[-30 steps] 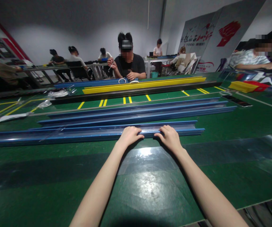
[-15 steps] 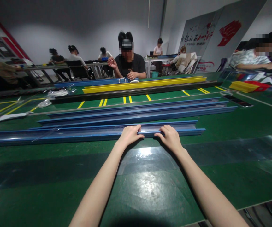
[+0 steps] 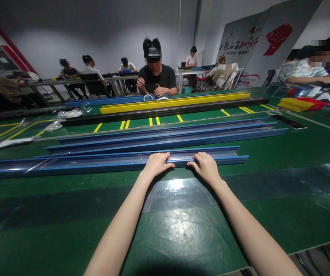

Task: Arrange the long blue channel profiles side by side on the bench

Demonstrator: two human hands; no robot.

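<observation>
A long blue channel strip (image 3: 119,164) lies across the green table (image 3: 179,234), with clear film inside its trough. My left hand (image 3: 157,164) grips its near edge, thumb in front and fingers over into the trough. A short gap to the right, my right hand (image 3: 205,165) holds the same edge in the same way, near the strip's right end. The fingertips of both hands are partly hidden. Nearer to me, a wide clear plastic sheet (image 3: 257,186) lies flat, passing below both forearms.
Behind are more blue channel strips (image 3: 167,138), then a black strip (image 3: 182,108) and a yellow strip (image 3: 176,102). A dark phone-like slab (image 3: 289,122) and a yellow tray (image 3: 295,104) lie at right. A co-worker (image 3: 157,76) sits opposite; plastic bags (image 3: 70,112) lie at left.
My hands and the blue strip have hardly moved. The glint on the film at the left has shifted leftward. Opposite, the co-worker's raised hand has come down and inward.
</observation>
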